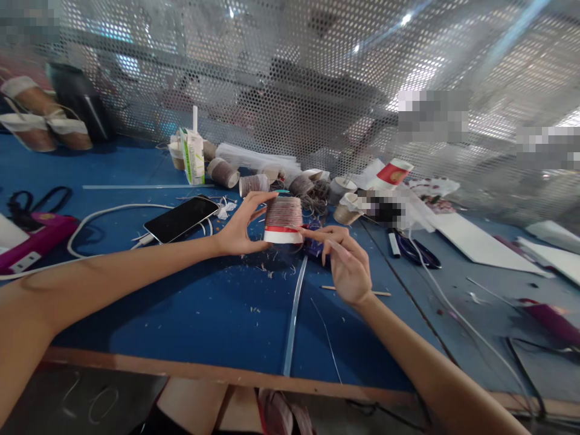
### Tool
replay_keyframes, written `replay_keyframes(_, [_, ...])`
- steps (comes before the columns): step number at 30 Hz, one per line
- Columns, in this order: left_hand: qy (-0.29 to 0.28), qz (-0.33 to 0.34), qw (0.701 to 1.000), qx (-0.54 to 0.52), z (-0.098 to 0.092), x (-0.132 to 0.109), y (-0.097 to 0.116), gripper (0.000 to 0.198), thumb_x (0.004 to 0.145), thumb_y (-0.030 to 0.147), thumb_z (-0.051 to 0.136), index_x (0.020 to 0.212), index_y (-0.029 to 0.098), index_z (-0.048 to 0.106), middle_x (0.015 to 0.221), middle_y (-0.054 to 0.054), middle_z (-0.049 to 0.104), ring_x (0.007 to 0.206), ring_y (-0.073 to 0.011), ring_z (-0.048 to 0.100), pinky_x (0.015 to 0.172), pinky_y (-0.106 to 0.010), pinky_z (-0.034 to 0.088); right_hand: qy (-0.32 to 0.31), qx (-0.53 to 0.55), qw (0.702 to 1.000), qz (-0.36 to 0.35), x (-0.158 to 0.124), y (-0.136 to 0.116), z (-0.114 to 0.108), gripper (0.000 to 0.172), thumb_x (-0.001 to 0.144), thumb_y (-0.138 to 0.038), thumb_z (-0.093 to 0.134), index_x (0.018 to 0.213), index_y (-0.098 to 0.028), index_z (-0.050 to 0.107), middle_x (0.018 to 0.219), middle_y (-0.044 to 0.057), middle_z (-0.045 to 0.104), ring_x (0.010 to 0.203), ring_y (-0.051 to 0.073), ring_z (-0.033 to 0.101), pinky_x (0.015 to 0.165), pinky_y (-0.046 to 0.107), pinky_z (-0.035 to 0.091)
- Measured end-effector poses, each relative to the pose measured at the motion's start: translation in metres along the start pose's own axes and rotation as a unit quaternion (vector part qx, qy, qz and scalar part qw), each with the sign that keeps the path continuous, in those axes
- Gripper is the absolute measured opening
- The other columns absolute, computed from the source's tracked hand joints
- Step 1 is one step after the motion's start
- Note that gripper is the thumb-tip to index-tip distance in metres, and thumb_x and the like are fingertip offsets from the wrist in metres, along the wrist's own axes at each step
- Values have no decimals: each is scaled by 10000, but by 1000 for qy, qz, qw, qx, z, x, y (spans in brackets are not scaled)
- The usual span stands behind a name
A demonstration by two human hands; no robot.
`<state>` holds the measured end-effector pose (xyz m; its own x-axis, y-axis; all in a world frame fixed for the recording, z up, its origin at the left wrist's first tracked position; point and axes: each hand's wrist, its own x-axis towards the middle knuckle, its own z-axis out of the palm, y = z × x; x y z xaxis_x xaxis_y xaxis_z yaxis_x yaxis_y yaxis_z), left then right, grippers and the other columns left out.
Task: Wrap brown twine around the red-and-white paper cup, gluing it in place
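A paper cup wrapped in brownish cord is held above the blue table, with a red band and a white end facing down. My left hand grips it from the left, thumb under the white end and fingers near the top. My right hand is at its right side, index finger reaching to the red band and the other fingers curled. Whatever lies between those fingertips is too small to make out. Just behind the right fingertips is a dark blue object, partly hidden.
A phone on a white cable lies left, near a purple power strip. Cord-wrapped cups and a drink carton stand behind. A clear strip and a wooden stick lie in front. Perforated metal mesh rises behind.
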<state>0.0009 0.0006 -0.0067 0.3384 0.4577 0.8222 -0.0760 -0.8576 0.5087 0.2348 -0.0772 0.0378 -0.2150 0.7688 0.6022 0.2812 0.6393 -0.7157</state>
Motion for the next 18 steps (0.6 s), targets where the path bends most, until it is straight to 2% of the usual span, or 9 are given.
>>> replay_keyframes(2, [2,-10,1000,-13,1,0,-2,843,732,440,782,1450,325,357,1386,-120,396,1368,-323,434,1109,-512,481,18,24,999,-13,0,-3,0,370,899,-496,470,618,-261,519,882,67,741,1058,290,542,953,485,406])
replay_keyframes(6, [-2,-18,999,-36,3,-1,-3,867,725,501,791,1449,330,345,1406,-128,387,1385,-340,434,1124,-534,465,-6,11,1000,-7,-2,-11,-1,374,894,-465,484,584,-261,527,927,76,751,1052,295,539,956,500,411])
replay_keyframes(8, [-2,-16,999,-52,4,-1,-3,838,726,520,786,1422,325,361,1402,-131,400,1372,-333,463,1121,-525,474,3,7,1000,-1,-2,-11,0,363,886,-463,492,583,-264,519,921,73,751,1056,301,534,962,514,403])
replay_keyframes(12, [3,-31,998,-61,5,-1,-4,825,705,544,790,1372,302,370,1398,-143,437,1341,-325,514,1108,-517,492,63,32,997,-6,4,-7,-1,392,849,-530,497,555,-270,488,840,85,742,1035,319,550,952,531,404])
replay_keyframes(14, [3,-37,998,-56,5,-1,-5,831,702,537,789,1368,294,355,1405,-148,448,1339,-324,523,1105,-520,494,88,45,995,-14,6,-5,-1,416,835,-551,488,527,-272,474,777,99,727,961,321,576,927,538,414])
replay_keyframes(16, [1,-37,998,-50,5,-1,-5,828,707,523,784,1367,291,340,1413,-149,456,1334,-320,533,1104,-520,493,95,72,993,-22,7,-5,-2,424,833,-552,470,513,-274,469,695,100,694,875,318,594,882,543,432])
replay_keyframes(18, [-2,-34,998,-46,5,-1,-5,825,708,522,780,1361,290,332,1417,-151,462,1335,-320,537,1109,-520,487,71,102,992,-21,7,-8,-2,420,834,-554,456,523,-274,485,648,94,667,854,324,602,847,544,449])
